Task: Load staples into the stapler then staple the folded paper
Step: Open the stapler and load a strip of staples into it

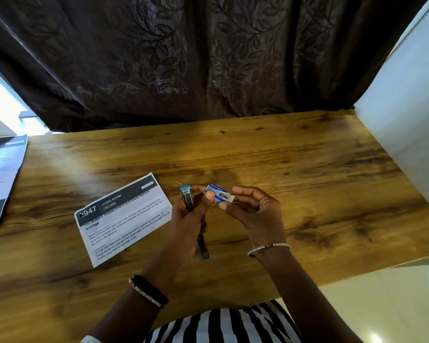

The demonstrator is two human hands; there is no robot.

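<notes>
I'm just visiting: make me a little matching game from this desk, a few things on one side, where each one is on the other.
Things:
1. stapler
2. staple box
3. folded paper
4. striped shirt

Places:
A. flat on the table
B. in the left hand
C. bottom edge of the view
D. pinched between fingers of both hands, the right hand on its right end

Pairs: 1-B, 2-D, 3-A, 4-C

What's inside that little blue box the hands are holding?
The little blue box is pinched between the left hand and right hand. A grey shape shows through its end, probably staples. The box and fingers cover the rest.
</notes>
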